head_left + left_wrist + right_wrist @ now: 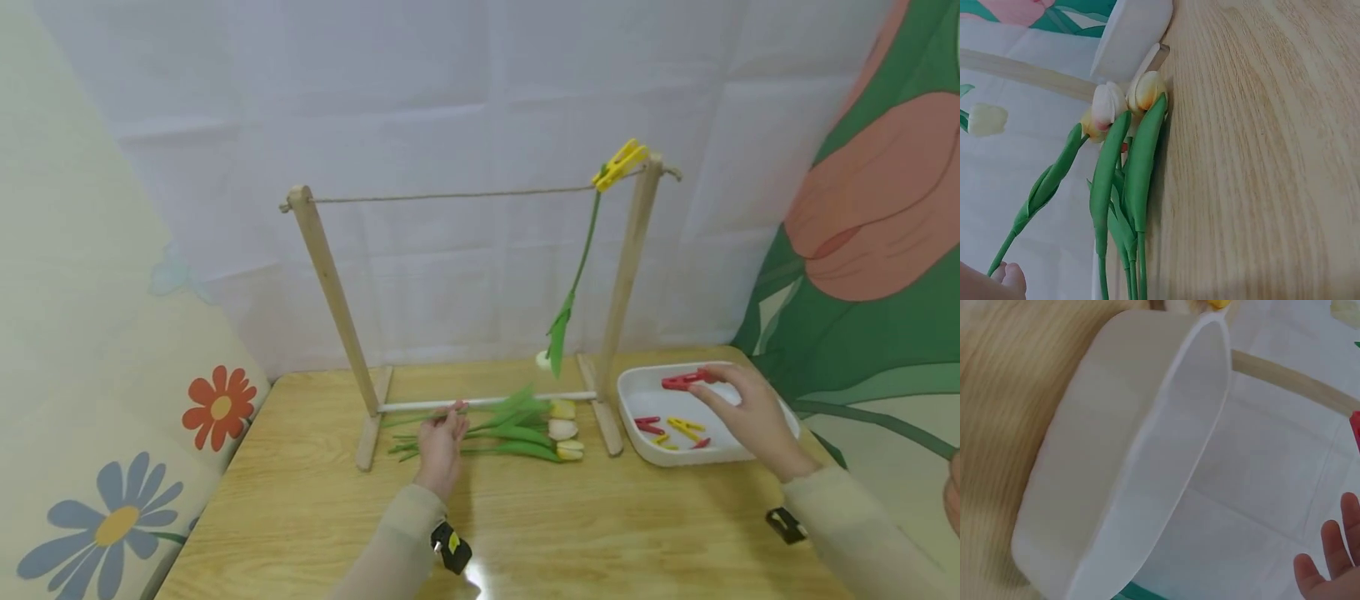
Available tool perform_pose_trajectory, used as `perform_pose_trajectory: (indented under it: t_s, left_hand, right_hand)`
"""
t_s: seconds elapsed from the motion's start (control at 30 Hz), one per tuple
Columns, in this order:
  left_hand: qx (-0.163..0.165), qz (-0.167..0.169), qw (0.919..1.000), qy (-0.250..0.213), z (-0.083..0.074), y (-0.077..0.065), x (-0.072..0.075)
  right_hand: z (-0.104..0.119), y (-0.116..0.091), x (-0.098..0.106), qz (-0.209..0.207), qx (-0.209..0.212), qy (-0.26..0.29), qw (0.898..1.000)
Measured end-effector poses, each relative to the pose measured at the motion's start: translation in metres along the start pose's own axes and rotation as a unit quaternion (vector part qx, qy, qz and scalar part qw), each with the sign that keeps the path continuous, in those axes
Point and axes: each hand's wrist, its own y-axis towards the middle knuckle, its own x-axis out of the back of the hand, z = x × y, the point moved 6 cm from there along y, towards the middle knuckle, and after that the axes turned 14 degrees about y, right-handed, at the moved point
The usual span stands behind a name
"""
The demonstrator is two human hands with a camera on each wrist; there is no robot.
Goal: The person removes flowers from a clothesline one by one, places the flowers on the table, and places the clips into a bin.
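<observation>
My left hand (441, 448) pinches the stem of an artificial tulip (1047, 181), lifted slightly from the others in the left wrist view. Below it several tulips (1138, 162) with white and yellow heads lie on the table. My right hand (753, 415) pinches a red clothespin (681, 382) above the white tray (693, 457); the right wrist view catches only a bit of that pin at its edge. Inside the tray lie red and yellow clothespins (684, 428). A yellow clothespin (619, 165) fastens another tulip (558, 333), head down, to the rope.
The rope (450, 196) runs between two wooden posts (330, 283) standing on flat feet. A white rod (405, 407) joins them low down. Behind hangs a white cloth (450, 292). The wooden table (300, 517) reaches toward me.
</observation>
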Motion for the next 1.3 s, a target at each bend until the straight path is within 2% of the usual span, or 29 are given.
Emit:
perform_pose_trajectory:
  t_s: [0.17,0.3,0.43,0.6,0.87,1.03,1.13,1.3]
  left_hand:
    - [0.005,0.009,0.9999,-0.007,0.004,0.001,0.002]
    - [0.005,0.021,0.9995,-0.023,0.010,0.003,0.004]
    - [0.010,0.033,0.9989,-0.031,0.016,0.002,0.006]
    - [0.018,0.037,0.9990,-0.018,0.022,0.002,0.008]
    - [0.042,0.041,0.9978,-0.031,0.026,0.009,0.014]
    - [0.054,0.069,0.9958,-0.025,0.026,0.008,0.013]
    - [0.055,0.078,0.9954,-0.006,0.026,0.007,0.014]
    - [0.088,0.085,0.9924,0.015,0.031,0.007,0.016]
  right_hand:
    - [-0.019,-0.001,0.003,0.058,-0.063,-0.024,0.996]
    - [-0.030,0.000,0.007,0.081,-0.087,-0.037,0.992]
    - [-0.038,0.000,0.009,0.098,-0.087,-0.053,0.990]
    - [-0.049,0.002,0.009,0.126,-0.081,-0.072,0.986]
    - [-0.073,0.003,0.007,0.175,-0.054,-0.097,0.978]
    - [-0.084,0.000,0.009,0.193,-0.081,-0.099,0.973]
    - [-0.091,-0.002,0.009,0.204,-0.099,-0.099,0.969]
    - [-0.102,-0.006,0.008,0.228,-0.129,-0.093,0.961]
